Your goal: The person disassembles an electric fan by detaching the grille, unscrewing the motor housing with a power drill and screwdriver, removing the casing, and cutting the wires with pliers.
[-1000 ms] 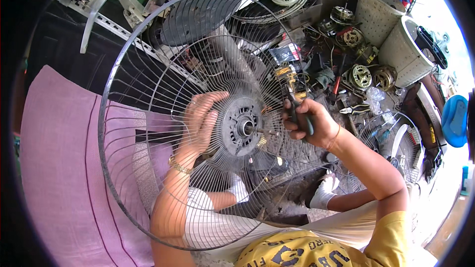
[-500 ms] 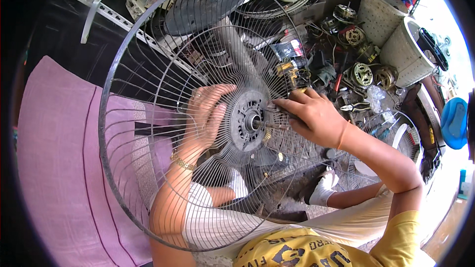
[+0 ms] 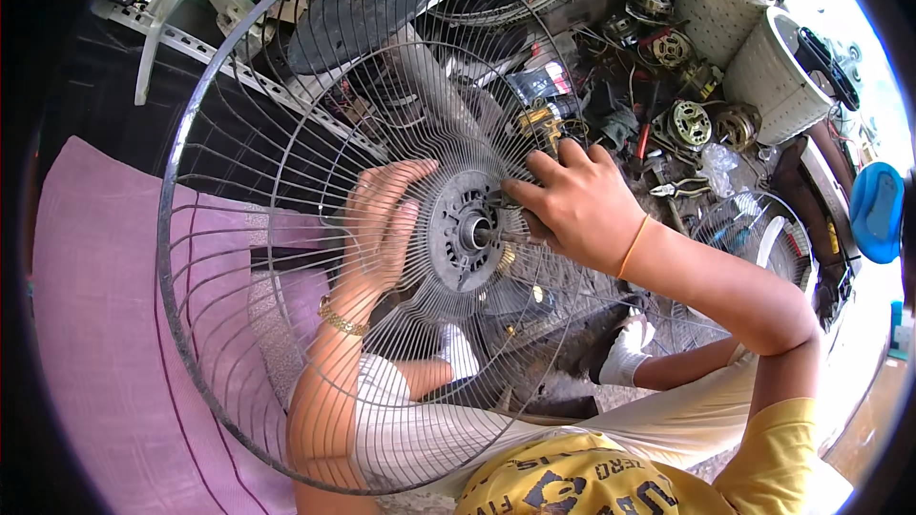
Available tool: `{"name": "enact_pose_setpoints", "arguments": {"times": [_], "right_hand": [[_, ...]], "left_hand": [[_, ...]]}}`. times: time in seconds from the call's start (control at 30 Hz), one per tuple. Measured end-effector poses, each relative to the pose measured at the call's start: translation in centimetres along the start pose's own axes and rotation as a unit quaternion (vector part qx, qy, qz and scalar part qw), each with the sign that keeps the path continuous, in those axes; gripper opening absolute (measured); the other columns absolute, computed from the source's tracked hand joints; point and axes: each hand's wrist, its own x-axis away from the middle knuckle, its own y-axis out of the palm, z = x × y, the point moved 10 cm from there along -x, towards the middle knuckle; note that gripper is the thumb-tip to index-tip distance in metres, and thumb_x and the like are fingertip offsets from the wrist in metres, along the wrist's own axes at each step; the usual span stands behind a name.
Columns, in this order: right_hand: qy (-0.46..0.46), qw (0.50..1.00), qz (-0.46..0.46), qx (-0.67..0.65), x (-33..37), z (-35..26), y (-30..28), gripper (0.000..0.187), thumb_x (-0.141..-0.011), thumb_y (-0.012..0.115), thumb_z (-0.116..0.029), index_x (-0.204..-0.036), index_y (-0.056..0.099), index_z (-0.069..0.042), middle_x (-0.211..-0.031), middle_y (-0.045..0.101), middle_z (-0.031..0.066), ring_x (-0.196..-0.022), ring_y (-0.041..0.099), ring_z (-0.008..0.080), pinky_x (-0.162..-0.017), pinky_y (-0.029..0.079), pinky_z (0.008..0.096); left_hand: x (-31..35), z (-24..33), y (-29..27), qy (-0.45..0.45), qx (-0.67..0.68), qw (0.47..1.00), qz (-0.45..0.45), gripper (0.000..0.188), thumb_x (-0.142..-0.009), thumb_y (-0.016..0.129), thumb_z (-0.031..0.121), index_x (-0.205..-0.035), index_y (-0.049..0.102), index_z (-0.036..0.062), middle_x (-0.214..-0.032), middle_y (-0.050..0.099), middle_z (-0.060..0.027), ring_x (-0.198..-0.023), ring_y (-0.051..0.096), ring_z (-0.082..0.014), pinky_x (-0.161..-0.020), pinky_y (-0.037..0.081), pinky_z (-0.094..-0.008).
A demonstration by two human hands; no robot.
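A large round wire fan grille (image 3: pixel 219 401) faces up over my lap, with a dark centre plate (image 3: pixel 445 246) and a ring collar from which a short rusty shaft (image 3: pixel 492 236) sticks out. My left hand (image 3: pixel 377 229) is behind the wires, its bent fingers gripping the grille beside the plate; the fingertips are partly hidden. At the plate's right side, my right hand (image 3: pixel 582 205) has its fingers closed near the shaft's end. Whatever lies between those fingers is hidden. The grey fan stand tube (image 3: pixel 434 81) shows through the grille's far part.
Several fan motors (image 3: pixel 689 124), pliers (image 3: pixel 679 190) and a clear plastic bag (image 3: pixel 718 168) lie on the floor at right. Two pale baskets (image 3: pixel 778 76) stand behind. A second wire grille (image 3: pixel 754 205) rests near my right elbow. Pink cloth (image 3: pixel 105 305) spreads at left.
The whole view has shifted slightly, so the grille and both hands sit a little further left. My right hand stays beside the shaft, its fingers slightly re-posed; my left hand keeps its hold.
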Motion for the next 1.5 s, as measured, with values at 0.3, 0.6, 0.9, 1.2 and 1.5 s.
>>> {"name": "enact_pose_setpoints", "arguments": {"times": [0.3,0.6,0.9,1.2,1.5], "right_hand": [[-0.067,0.991,0.035,0.109,-0.8,-1.7,-0.3,0.028,-0.09,0.07,-0.022,-0.116,0.077,-0.018,-0.11,0.062,0.0027,-0.103,0.06,0.0265,-0.084,0.05,0.0439],[-0.12,0.991,0.023,0.045,-2.0,0.9,1.7,0.026,-0.093,0.077,-0.035,-0.093,0.067,-0.01,-0.089,0.067,0.0039,-0.083,0.071,0.0265,-0.065,0.059,0.0417],[0.07,0.92,0.099,-0.374,5.5,1.2,5.4,0.028,-0.091,0.078,-0.014,-0.111,0.062,-0.001,-0.097,0.064,0.0175,-0.086,0.064,0.0388,-0.078,0.052,0.0475],[0.114,0.986,0.097,-0.069,5.3,-6.4,1.0,0.033,-0.086,0.069,-0.019,-0.119,0.073,-0.017,-0.104,0.067,0.0056,-0.097,0.064,0.0292,-0.082,0.052,0.045],[0.129,0.988,0.076,-0.026,5.1,-8.2,-0.2,0.028,-0.089,0.066,-0.016,-0.116,0.073,-0.015,-0.109,0.07,0.0083,-0.101,0.065,0.0303,-0.081,0.05,0.0462]], "left_hand": [[-0.2,-0.1,0.2,-0.001,0.002,1.0,-0.006,0.055,-0.103,0.048,0.044,-0.129,0.073,0.0035,-0.129,0.075,-0.0124,-0.12,0.064,-0.0321,-0.11,0.045,-0.0455],[-0.4,0.1,0.2,-0.007,0.013,1.0,-0.01,0.058,-0.101,0.047,0.047,-0.129,0.073,0.003,-0.129,0.074,-0.0134,-0.121,0.064,-0.0333,-0.112,0.044,-0.0456],[0.6,-0.3,0.1,-0.031,0.008,0.999,-0.003,0.053,-0.101,0.049,0.042,-0.13,0.073,0.0036,-0.129,0.074,-0.0145,-0.122,0.064,-0.0344,-0.112,0.044,-0.0467],[0.6,0.4,-0.3,0.001,-0.009,1.0,0.005,0.045,-0.102,0.053,0.033,-0.13,0.073,0.004,-0.126,0.074,-0.0154,-0.118,0.065,-0.0355,-0.109,0.046,-0.0479],[0.9,1.3,-1.0,0.019,-0.009,0.999,0.027,0.039,-0.104,0.054,0.028,-0.129,0.074,0.0071,-0.126,0.075,-0.0147,-0.115,0.067,-0.0346,-0.105,0.05,-0.0463]]}}
